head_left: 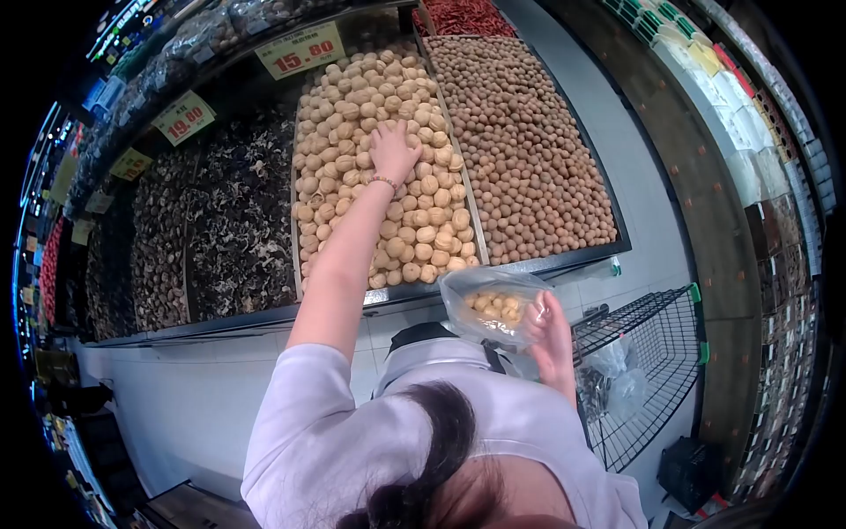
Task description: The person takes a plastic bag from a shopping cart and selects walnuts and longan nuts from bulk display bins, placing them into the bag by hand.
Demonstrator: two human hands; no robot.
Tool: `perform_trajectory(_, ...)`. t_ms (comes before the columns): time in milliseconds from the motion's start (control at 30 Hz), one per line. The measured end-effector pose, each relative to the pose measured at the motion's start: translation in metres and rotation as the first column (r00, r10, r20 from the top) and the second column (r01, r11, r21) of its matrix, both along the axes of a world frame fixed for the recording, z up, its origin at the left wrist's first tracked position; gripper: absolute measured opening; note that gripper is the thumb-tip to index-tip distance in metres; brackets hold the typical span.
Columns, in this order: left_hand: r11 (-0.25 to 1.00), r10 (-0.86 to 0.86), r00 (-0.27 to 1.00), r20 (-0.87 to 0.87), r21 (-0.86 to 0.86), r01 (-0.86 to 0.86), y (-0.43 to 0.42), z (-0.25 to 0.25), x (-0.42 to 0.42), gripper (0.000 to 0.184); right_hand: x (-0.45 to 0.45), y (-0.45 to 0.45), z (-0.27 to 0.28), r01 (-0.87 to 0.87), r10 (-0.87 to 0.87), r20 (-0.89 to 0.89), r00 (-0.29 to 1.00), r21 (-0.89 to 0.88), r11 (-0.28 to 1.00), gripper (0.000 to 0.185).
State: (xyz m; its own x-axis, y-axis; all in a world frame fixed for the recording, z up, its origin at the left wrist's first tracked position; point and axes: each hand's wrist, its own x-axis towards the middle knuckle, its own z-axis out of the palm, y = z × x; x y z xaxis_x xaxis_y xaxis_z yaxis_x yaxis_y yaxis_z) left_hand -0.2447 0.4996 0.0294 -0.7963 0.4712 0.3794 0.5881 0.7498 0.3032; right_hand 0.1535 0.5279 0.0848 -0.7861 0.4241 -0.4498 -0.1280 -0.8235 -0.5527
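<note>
My left hand (394, 153) reaches onto a heap of walnuts (426, 204) in the middle bin, its fingers apart and touching the nuts. A bead bracelet circles that wrist. Lower right, my right hand (548, 331) grips the side of a clear plastic bag (469, 286), with its fingers closed on the film. Several walnuts (495, 307) lie inside the bag, which hangs with its mouth spread just past the bin's front edge.
Small round brown nuts (529, 159) fill the bin to the right; dark dried goods (242, 212) lie to the left. A price sign (300, 50) stands behind the walnuts. A wire cart (656, 370) holding plastic bags is at my right. Packed shelves (784, 256) line the far right.
</note>
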Motion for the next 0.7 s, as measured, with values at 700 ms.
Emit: perform_trajectory(700, 0.35, -0.384, 0.858, 0.341, 0.914, -0.206, -0.011, -0.004, -0.049, 0.038, -0.007, 0.001, -0.007, -0.012, 0.011, -0.02, 1.0, -0.044, 0.999, 0.03)
